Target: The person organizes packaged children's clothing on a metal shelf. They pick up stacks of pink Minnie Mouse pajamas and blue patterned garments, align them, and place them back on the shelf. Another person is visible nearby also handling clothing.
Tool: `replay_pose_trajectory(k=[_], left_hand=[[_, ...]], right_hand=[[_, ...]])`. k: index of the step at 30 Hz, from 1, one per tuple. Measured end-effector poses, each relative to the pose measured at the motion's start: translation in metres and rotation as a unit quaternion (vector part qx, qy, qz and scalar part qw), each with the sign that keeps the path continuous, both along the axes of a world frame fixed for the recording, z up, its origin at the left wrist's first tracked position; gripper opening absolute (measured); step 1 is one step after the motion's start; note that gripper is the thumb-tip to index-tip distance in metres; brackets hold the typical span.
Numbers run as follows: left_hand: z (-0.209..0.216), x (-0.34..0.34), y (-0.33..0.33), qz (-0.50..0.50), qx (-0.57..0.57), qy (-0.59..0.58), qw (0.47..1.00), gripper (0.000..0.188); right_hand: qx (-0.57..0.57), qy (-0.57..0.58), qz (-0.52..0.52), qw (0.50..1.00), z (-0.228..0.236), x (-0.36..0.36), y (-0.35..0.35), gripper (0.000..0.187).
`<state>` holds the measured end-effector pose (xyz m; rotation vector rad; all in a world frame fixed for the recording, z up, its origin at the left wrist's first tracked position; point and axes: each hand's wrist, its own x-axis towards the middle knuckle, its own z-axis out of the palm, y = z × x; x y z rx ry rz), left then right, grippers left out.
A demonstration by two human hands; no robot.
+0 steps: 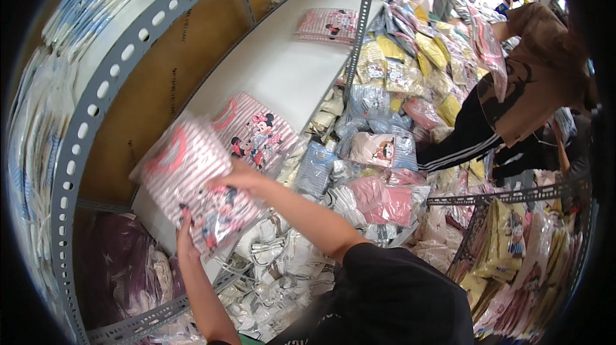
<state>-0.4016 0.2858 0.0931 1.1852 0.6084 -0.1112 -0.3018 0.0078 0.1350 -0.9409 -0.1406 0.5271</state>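
Both my hands hold a clear plastic packet of pink-and-white striped clothing [192,185] with a cartoon mouse print, tilted just above the near end of a white shelf board [276,69]. My left hand [186,237] grips its lower edge from beneath. My right hand [239,177] presses flat on its upper right side. A matching striped packet [260,132] lies flat on the shelf right behind the held one. Another such packet [328,24] rests farther along the same shelf.
Grey perforated steel shelf posts [83,127] frame the shelf on the left. Heaps of bagged garments [385,146] cover the floor on the right. A person in a brown shirt [532,82] bends over the pile. Dark purple packets [122,268] fill the lower shelf.
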Motion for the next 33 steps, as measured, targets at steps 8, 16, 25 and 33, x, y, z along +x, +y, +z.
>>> replay_pose_trajectory(k=[8,16,25,33], left_hand=[[0.057,0.183,-0.216,-0.141,-0.089,-0.045,0.985,0.05],[-0.044,0.322,-0.353,-0.176,-0.226,-0.03,0.958,0.046],[-0.13,0.344,-0.381,-0.12,-0.25,0.036,0.96,0.055],[-0.056,0.306,-0.363,-0.095,-0.072,0.039,0.992,0.038]], right_hand=[[-0.102,0.006,-0.06,0.993,0.032,0.144,-0.189,0.056],[-0.253,0.017,-0.045,0.966,-0.053,0.3,-0.319,0.055],[-0.37,-0.056,-0.015,0.927,-0.162,0.363,-0.323,0.07],[-0.416,0.002,0.048,0.908,-0.129,0.352,-0.308,0.078]])
